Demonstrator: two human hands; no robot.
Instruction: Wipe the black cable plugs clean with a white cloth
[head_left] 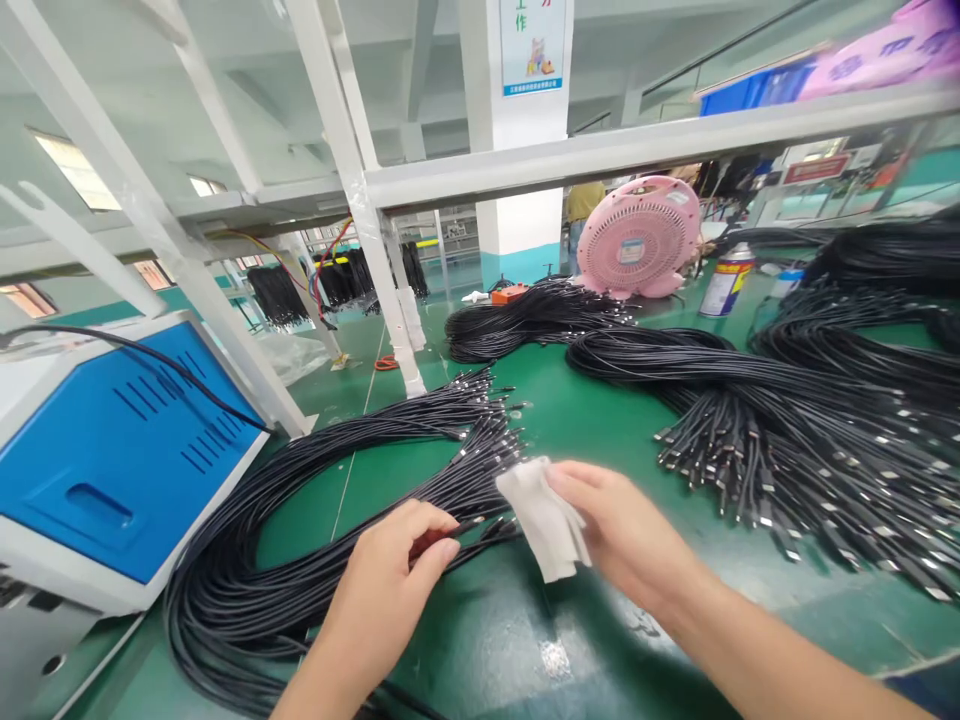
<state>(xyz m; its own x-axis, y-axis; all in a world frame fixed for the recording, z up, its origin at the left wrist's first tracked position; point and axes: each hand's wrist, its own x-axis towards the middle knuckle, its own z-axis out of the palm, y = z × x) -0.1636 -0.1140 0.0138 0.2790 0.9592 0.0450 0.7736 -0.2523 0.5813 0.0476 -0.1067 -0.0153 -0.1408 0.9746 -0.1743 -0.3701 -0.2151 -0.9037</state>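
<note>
My left hand (397, 570) is closed in a pinch on a thin black cable (480, 527) at the near end of a looped bundle of black cables (315, 480) lying on the green table (600, 420). My right hand (622, 530) is closed on a folded white cloth (541, 515), held just to the right of the cable's metal-tipped end. The bundle's connector ends (495, 440) fan out directly behind the cloth.
A blue and white machine (105, 460) stands at the left. A large pile of black cables (825, 420) fills the right side, another heap (525, 320) lies farther back. A pink fan (637, 238) and a spray can (725, 280) stand behind. White frame posts (382, 270) rise mid-table.
</note>
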